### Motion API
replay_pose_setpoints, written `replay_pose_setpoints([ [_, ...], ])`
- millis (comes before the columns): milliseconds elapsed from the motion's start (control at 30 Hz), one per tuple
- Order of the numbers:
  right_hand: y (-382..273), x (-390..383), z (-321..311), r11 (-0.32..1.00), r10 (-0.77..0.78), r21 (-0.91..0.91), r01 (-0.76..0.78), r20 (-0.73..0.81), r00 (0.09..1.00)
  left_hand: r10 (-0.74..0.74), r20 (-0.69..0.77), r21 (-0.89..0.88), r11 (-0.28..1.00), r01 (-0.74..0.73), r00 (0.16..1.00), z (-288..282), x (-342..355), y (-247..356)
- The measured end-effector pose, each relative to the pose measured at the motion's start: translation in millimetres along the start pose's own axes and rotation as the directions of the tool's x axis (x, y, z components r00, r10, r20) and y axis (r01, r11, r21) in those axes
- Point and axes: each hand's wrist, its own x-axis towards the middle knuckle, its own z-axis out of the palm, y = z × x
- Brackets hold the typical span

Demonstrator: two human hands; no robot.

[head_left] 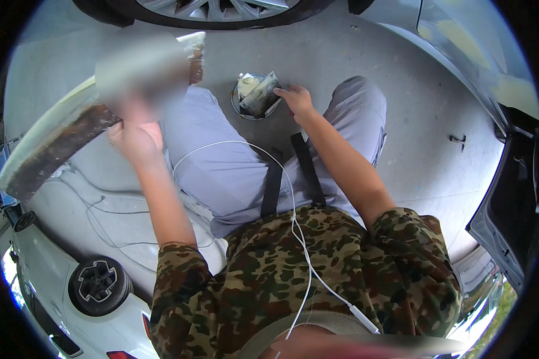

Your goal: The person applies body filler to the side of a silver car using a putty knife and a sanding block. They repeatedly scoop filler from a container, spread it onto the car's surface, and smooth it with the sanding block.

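Note:
My left hand point(133, 136) grips the lower edge of a long curved panel point(53, 157), pale along its upper side and brown and dark below. A blurred patch covers the middle of the panel and part of my fingers. My right hand point(296, 102) pinches the right edge of a flat, smeared putty spreader point(262, 96). This spreader is tilted over a round tin point(236, 109) on the floor between my knees. Cream-coloured putty point(247, 84) shows in the tin beside the spreader; the blade hides part of the tin's inside.
A car wheel point(215, 12) stands ahead, with a patched car panel point(461, 42) at upper right. Hoses point(111, 203) lie on the floor to my left, near a white car point(72, 311). A small dark object point(457, 141) lies right. A white cable point(293, 215) hangs before me.

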Motion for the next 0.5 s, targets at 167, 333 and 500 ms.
replay_pose_setpoints([
  [167, 10, 17, 14, 0.971, -0.119, -0.218, 0.104, -0.058, 0.991, -0.074, 0.074, -0.118, 0.990, 0.083, 0.994, -31, -10, -31],
  [333, 3, -4, 15, 0.977, -0.210, 0.046, 0.210, 0.005, 0.978, -0.025, 0.060, -0.181, 0.983, 0.036, 0.998, -30, -9, -50],
  [500, 7, -16, 6, 0.967, -0.182, 0.196, 0.161, 0.089, 0.979, -0.061, 0.120, -0.171, 0.982, 0.081, 0.991, -14, -10, -43],
])
